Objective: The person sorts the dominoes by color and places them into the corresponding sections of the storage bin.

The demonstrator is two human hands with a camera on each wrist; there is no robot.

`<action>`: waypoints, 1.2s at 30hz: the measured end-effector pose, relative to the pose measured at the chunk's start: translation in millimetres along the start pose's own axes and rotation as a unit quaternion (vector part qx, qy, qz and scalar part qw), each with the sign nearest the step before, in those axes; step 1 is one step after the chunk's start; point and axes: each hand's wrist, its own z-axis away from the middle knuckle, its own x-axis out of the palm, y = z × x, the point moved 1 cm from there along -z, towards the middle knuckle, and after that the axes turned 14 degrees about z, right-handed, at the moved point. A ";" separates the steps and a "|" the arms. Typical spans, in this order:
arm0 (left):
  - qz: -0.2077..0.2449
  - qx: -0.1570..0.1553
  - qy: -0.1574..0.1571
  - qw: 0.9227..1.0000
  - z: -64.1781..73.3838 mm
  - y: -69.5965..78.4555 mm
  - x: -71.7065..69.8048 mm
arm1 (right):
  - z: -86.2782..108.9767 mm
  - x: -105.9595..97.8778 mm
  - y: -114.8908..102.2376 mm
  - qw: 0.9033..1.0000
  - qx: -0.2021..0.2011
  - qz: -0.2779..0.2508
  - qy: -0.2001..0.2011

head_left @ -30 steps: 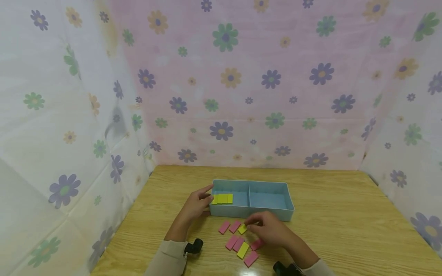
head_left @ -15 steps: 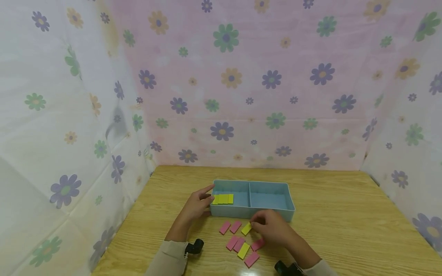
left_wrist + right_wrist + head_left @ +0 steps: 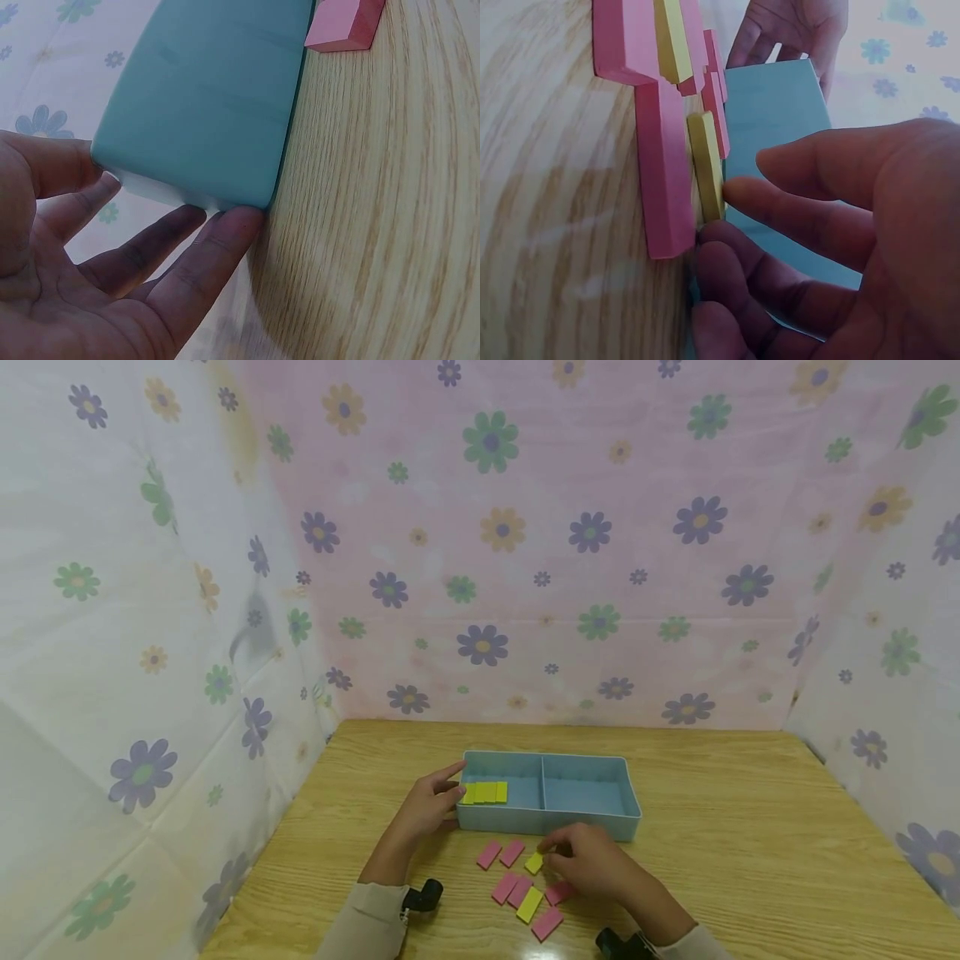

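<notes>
A light-blue two-compartment box (image 3: 585, 825) stands on the table. My left hand (image 3: 422, 810) rests at its left end; in the left wrist view, mostly straight fingers (image 3: 202, 274) touch the end wall. Several yellow blocks (image 3: 491, 792) lie in a row in the left compartment. In front of the box, my right hand (image 3: 592, 862) is at a yellow domino-like block (image 3: 533, 863). The right wrist view shows two fingers touching that yellow block (image 3: 705, 161), the thumb apart from it. A pink block (image 3: 664, 180) lies beside it.
Several pink blocks (image 3: 504, 887) and another yellow block (image 3: 529, 905) lie on the wooden table (image 3: 750, 843) before the box. Flower-patterned cloth (image 3: 555, 602) encloses the table's back and sides.
The yellow block at my right hand first shifted slightly right and turned, then moved a little back toward me. My right hand moved with it. The left hand and box look unchanged.
</notes>
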 end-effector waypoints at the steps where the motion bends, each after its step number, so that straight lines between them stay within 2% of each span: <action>1: 0.001 -0.001 0.000 1.000 0.0 0.2 0.1 | 0.5 -0.7 -0.4 1.000 0.002 0.001 0.000; 10: 0.001 0.006 -0.002 1.000 -0.1 -1.0 -0.6 | 1.0 -2.4 -3.5 0.999 -0.013 0.049 0.014; 16: 0.003 0.006 -0.003 1.000 0.2 -1.6 -0.7 | 0.8 -2.4 -3.3 0.997 -0.031 0.058 0.032; 30: 0.003 0.004 0.000 1.000 -0.9 -2.6 -0.4 | 0.3 -2.9 -9.0 0.997 0.038 0.058 0.026; 36: 0.006 0.003 0.001 1.000 -1.2 -2.6 -0.2 | -0.7 0.9 -8.1 0.997 0.032 0.062 0.027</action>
